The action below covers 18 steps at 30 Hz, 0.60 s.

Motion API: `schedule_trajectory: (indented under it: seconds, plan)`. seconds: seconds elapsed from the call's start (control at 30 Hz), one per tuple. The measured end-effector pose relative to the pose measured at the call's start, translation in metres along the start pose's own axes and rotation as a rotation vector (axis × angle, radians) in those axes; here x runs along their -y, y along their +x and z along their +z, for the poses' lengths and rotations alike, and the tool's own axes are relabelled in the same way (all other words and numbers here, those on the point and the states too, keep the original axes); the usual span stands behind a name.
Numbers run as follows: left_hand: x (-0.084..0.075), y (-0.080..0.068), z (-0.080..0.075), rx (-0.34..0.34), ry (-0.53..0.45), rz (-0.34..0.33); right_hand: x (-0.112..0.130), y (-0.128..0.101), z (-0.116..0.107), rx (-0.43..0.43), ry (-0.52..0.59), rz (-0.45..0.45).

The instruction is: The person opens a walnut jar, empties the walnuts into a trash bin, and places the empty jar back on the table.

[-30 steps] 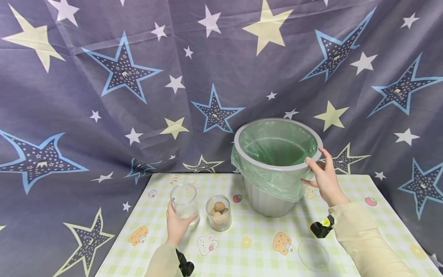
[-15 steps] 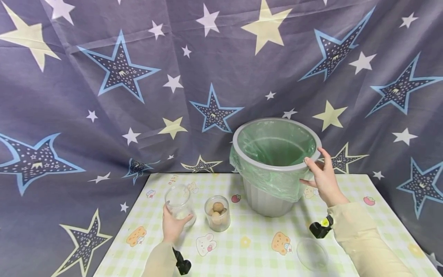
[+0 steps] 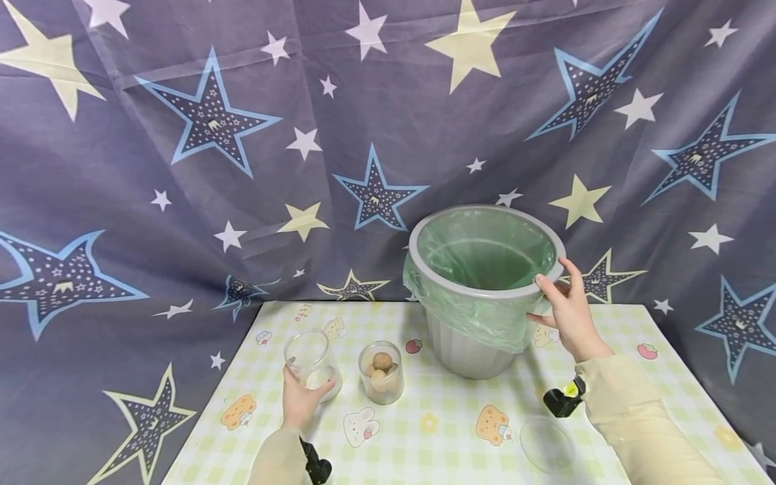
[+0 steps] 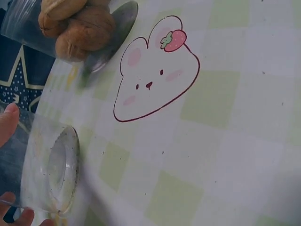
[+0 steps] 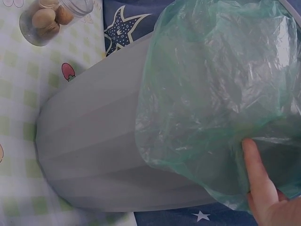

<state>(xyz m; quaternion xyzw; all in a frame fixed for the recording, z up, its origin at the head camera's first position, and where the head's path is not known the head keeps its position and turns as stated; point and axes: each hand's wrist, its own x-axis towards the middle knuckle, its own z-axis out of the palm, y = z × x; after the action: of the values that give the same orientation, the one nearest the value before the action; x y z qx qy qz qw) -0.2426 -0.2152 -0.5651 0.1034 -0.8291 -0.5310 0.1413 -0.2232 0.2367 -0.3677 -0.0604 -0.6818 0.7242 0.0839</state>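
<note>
Left hand (image 3: 300, 403): fingers curled round clear jar (image 3: 313, 364)
Right hand (image 3: 572, 322): fingers pinch the bin (image 3: 459, 343)
Nuts (image 3: 381, 370): in another jar (image 3: 386, 399)

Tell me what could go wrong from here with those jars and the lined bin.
The left hand holds a clear jar close beside the walnut jar; a sideways move could knock the walnut jar over.

The right hand holds the bin by its rim, where the green liner is folded over; a tug might loosen the liner.

The clear disc near the right sleeve is hard to see and might get brushed aside.
</note>
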Motion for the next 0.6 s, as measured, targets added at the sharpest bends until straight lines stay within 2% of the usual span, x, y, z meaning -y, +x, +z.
schedule_trajectory:
  seconds: [0.17, 0.37, 0.6]
  plan:
    - [-0.002, 0.001, -0.002, 0.044, 0.024, -0.037, 0.000, -0.001, 0.000, 0.001, 0.004, 0.001]
    - [-0.002, -0.002, -0.007, 0.065, 0.073, -0.057, 0.000, -0.002, 0.000, -0.002, 0.007, 0.006]
    - [0.001, -0.001, -0.020, 0.121, 0.111, -0.069, 0.001, -0.002, 0.000, 0.002, 0.005, 0.002]
